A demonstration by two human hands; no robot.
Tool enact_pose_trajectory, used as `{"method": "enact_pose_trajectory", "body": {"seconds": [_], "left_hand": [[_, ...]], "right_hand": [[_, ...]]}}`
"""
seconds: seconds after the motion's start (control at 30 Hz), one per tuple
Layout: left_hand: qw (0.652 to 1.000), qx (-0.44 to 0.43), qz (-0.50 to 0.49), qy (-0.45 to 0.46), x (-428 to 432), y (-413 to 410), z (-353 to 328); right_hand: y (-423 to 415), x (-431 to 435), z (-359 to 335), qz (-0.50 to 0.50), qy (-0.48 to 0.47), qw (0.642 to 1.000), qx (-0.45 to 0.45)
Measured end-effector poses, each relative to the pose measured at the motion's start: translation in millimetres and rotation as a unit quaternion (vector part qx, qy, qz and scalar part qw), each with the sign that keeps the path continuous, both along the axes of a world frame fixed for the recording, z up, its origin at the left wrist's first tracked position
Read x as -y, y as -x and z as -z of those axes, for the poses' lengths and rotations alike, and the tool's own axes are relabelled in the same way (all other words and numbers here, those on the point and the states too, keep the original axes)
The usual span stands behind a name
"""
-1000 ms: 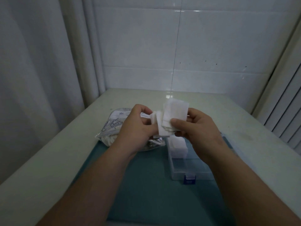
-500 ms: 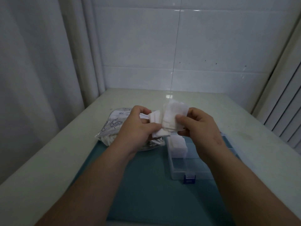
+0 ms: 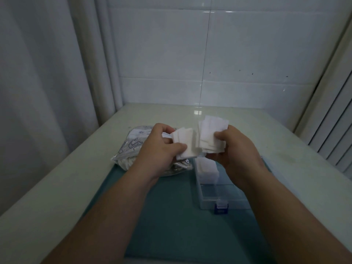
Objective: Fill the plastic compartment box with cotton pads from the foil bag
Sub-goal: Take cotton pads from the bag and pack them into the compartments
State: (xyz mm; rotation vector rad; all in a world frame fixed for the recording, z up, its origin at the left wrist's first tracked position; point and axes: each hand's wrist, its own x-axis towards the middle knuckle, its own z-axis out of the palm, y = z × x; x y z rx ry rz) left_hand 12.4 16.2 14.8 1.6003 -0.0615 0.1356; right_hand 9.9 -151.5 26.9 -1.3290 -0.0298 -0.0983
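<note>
Left hand (image 3: 162, 149) pinching square cotton pads (image 3: 185, 142), right hand (image 3: 235, 149) gripping a second stack (image 3: 210, 133), above the compartment box (image 3: 215, 189), foil bag (image 3: 131, 149) on the worktop (image 3: 57, 187)

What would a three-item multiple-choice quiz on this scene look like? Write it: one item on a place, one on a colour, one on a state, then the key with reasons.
1. Where does the foil bag lie relative to the plastic compartment box?
A. To its left
B. To its right
C. Inside it

2. What colour is the mat under the box?
A. Red
B. Teal
C. Yellow

3. What are the hands doing?
A. Both empty
B. Only the right holds pads
C. Each holds a stack of cotton pads

Key: 1 A, the bag sits left of the box. 2 B, the mat looks teal. 3 C, the left hand grips one stack and the right hand grips another.
</note>
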Motion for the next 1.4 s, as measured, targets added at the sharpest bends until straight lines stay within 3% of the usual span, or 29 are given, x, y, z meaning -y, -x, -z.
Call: {"method": "enact_pose_trajectory", "body": {"seconds": [0.37,0.8,0.9,1.07,1.23,1.4], "left_hand": [[1.000,0.002,-0.008,-0.012,0,0,-1],[0.999,0.006,-0.020,-0.048,0,2,-2],[0.999,0.007,-0.015,-0.046,2,2,-1],[0.998,-0.017,0.026,0.047,4,2,-2],[1.000,0.011,0.019,-0.003,5,4,-1],[0.998,0.022,-0.015,-0.051,3,0,2]], "right_hand": [[-1,2,-2,0.036,-0.077,0.996,-0.038],[0,-1,2,0.023,0.023,0.999,0.033],[2,-4,5,0.045,0.121,0.989,0.068],[-1,-6,11,0.108,0.240,0.959,0.103],[0,-6,10,0.099,0.240,0.960,0.107],[3,-5,6,0.070,0.171,0.980,0.077]]}}
